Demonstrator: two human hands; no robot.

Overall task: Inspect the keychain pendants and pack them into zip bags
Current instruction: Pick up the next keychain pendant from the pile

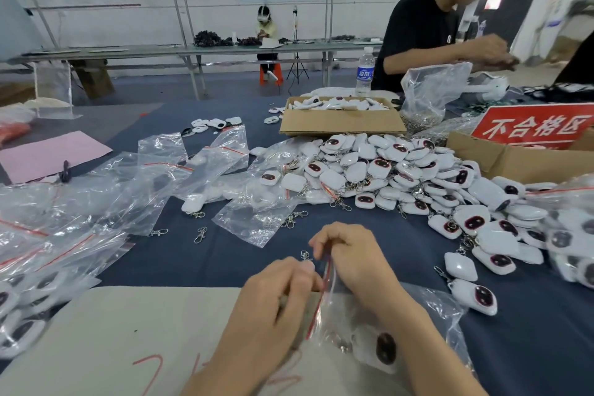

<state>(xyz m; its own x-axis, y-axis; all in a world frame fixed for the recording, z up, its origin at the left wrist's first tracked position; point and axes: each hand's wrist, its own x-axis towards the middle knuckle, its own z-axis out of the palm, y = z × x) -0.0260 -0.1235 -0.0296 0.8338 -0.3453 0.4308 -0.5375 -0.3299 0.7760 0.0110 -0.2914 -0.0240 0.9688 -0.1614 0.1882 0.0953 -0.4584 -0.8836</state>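
Note:
Both my hands hold one clear zip bag (347, 328) by its red-striped mouth, near the front of the table. My left hand (276, 296) pinches the mouth from the left, and my right hand (350, 254) pinches it from the right. Inside the bag lies a white pendant with a dark oval face (382, 347). A small metal clasp (305, 255) shows just above my fingers. A large heap of white pendants (401, 173) spreads across the blue cloth to the right. Empty zip bags (205, 167) lie scattered in the middle and to the left.
A beige board (128, 331) lies under my arms. Bagged pendants (22, 309) pile at the left edge. A cardboard box of pendants (340, 119) and a box with a red sign (530, 128) stand behind the heap. A person in black (424, 35) works at the far right.

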